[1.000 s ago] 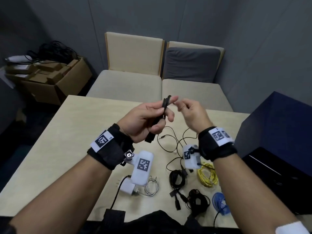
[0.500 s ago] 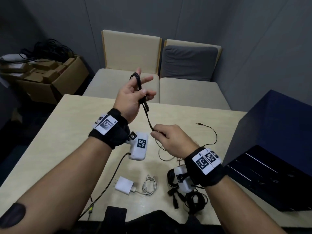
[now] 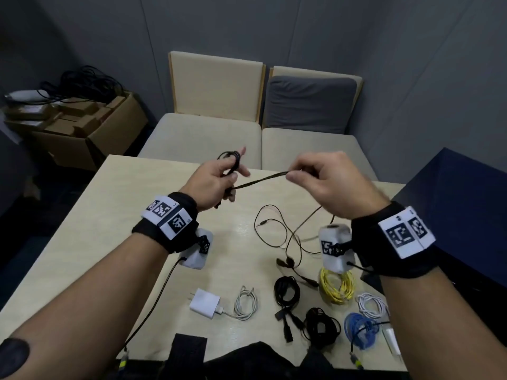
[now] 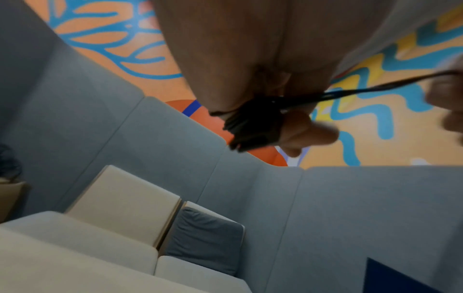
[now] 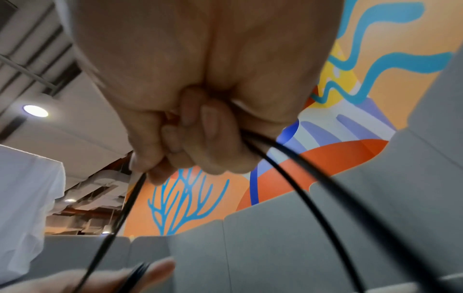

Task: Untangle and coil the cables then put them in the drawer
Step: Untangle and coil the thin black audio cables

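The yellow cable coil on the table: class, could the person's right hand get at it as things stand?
Probably not yet. The right hand pinches the black cable strung to the left hand. The yellow cable coil lies uncovered below the right wrist, so once freed, the way looks clear.

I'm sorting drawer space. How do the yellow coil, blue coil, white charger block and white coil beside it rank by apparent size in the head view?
1. yellow coil, partly hidden by the wrist camera
2. blue coil
3. white charger block and white coil: look alike, unranked
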